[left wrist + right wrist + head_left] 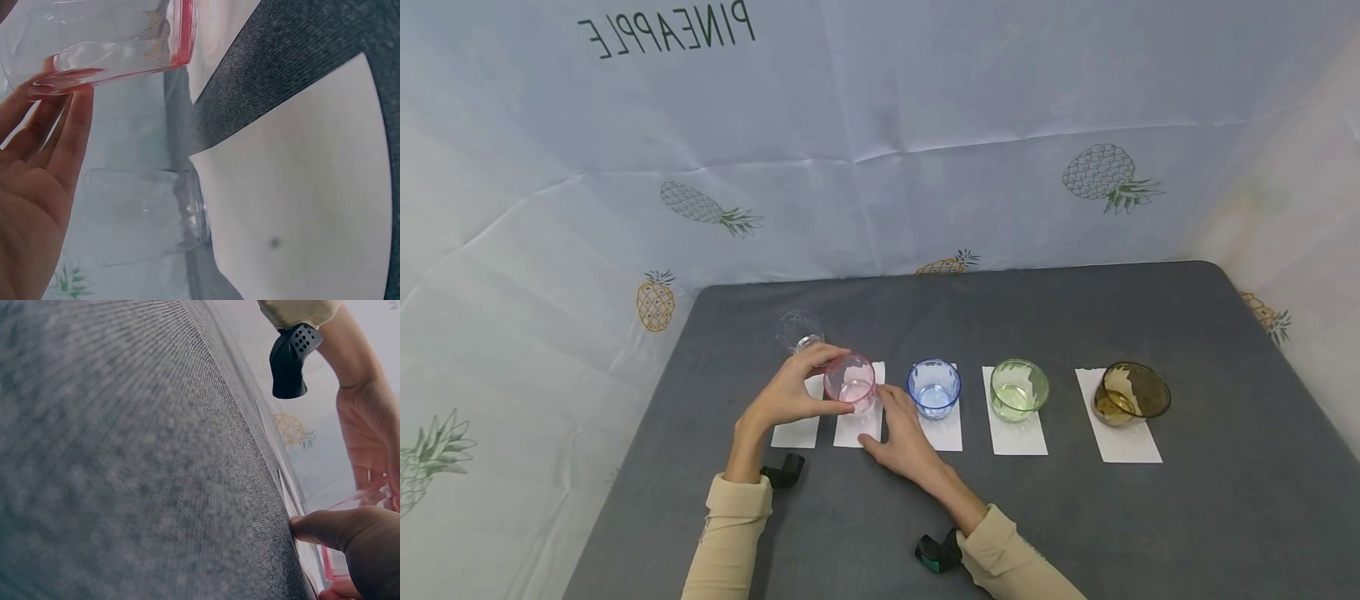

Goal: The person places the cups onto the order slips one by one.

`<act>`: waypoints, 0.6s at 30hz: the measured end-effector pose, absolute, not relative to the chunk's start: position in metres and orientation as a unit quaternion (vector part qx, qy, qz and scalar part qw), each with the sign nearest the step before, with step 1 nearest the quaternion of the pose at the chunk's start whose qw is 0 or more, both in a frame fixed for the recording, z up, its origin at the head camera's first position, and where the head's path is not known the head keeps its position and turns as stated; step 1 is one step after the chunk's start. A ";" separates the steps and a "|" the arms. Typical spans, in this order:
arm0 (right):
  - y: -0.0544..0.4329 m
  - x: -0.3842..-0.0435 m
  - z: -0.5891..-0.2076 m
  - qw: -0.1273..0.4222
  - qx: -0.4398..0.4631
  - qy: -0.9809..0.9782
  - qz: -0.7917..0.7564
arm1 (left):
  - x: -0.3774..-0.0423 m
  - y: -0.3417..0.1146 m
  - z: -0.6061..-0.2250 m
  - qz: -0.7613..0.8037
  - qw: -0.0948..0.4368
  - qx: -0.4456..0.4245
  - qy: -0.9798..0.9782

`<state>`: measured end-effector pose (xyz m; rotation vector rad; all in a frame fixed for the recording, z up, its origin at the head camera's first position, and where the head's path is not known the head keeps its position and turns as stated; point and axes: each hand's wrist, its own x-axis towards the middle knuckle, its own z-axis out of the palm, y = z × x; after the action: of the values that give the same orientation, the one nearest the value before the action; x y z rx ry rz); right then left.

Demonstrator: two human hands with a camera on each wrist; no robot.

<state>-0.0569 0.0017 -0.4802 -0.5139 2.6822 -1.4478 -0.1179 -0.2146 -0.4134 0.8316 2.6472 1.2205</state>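
Observation:
My left hand point(790, 390) grips a pink-tinted glass point(850, 382) near its rim, fingers on the far side and thumb on the near side. The glass is upright over the second white paper point(850, 431) from the left; whether its base touches the paper I cannot tell. In the left wrist view, the fingers curve around the rim of the pink glass point(144, 37). To the right of it, my right hand point(904, 437) lies low by the same paper, thumb and fingers spread apart. The right wrist view shows the thumb point(337, 528) stretched out close to the paper.
A clear glass point(801, 327) stands behind my left hand, beyond the leftmost paper point(795, 432). Rightward, blue point(934, 388), green point(1018, 390) and brown point(1131, 393) glasses stand on their own papers. The grey table point(865, 533) backs onto a pineapple-print curtain point(865, 208).

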 end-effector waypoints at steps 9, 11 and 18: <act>0.002 -0.056 -0.480 0.016 -0.167 0.864 -0.475 | -0.115 -0.212 -0.415 0.415 0.060 0.280 0.863; 0.002 -0.056 -0.479 0.017 -0.167 0.864 -0.475 | -0.115 -0.212 -0.416 0.416 0.060 0.281 0.863; 0.001 -0.056 -0.479 0.024 -0.165 0.861 -0.481 | -0.116 -0.212 -0.419 0.410 0.063 0.280 0.866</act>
<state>-0.0560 0.0015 -0.4793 -0.5107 2.6632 -1.4884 -0.1156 -0.2124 -0.4188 0.8451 2.6160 1.2404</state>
